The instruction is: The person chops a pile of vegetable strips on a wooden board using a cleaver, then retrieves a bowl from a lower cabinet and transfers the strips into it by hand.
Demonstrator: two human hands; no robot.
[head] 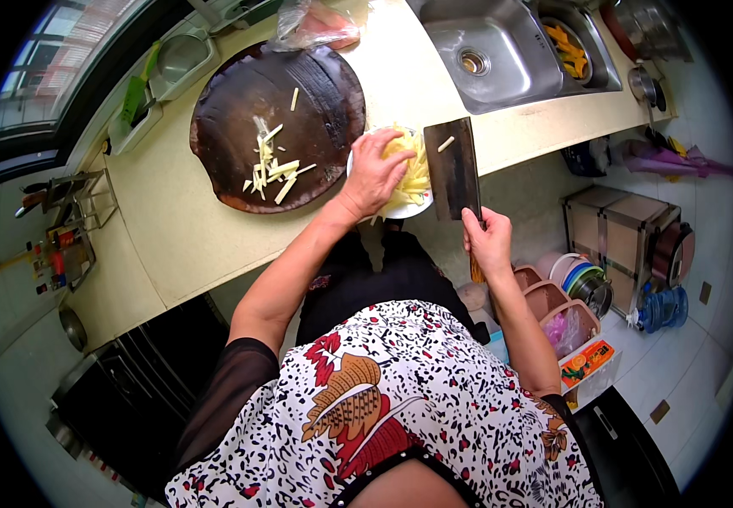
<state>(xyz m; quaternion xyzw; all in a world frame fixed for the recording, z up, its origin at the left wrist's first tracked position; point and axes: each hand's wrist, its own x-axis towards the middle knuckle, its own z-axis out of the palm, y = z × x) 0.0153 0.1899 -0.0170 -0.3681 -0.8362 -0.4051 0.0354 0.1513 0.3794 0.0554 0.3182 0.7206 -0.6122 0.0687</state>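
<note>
My left hand point(376, 168) is over a white plate point(418, 207) heaped with pale yellow vegetable strips point(412, 181); its fingers are curled at the strips, and whether it holds any is not clear. My right hand point(488, 240) grips the handle of a dark cleaver point(454, 168), whose broad blade is beside the plate with one strip stuck on it. Left of the plate lies a round wooden chopping block point(226, 114) with more cut strips point(284, 168) scattered on it.
Behind the block lies a plastic bag point(315, 25) with something pinkish. A steel sink point(499, 57) is at the upper right, with a bowl of orange pieces point(566, 51) in its side basin. A knife rack point(80, 197) stands on the left; storage bins point(538, 295) are below the counter.
</note>
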